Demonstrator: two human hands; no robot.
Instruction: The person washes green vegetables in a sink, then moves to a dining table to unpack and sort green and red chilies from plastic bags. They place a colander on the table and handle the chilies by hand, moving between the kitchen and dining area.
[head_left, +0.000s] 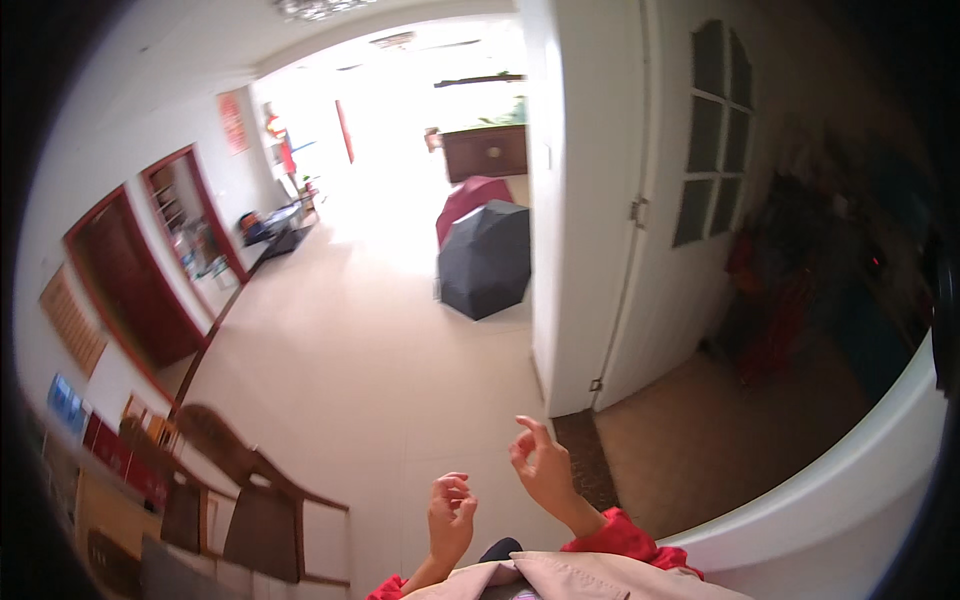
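My left hand (451, 517) is raised at the bottom centre, its fingers curled but apart, with nothing in it. To its right and a little higher, my right hand (541, 463) is held over the floor by a dark door threshold (589, 457), thumb and fingers bent and empty. Red sleeves show at both wrists. The two hands do not touch. Farther off on the tiled floor stand an open black umbrella (484, 259) and, behind it, an open dark red umbrella (471, 196).
Wooden chairs (262, 525) stand at the lower left beside a table. A white door (660, 300) with glass panes opens onto a dim room at right. Red-framed doorways (135, 277) line the left wall. A dark wooden cabinet (487, 152) stands beyond the umbrellas.
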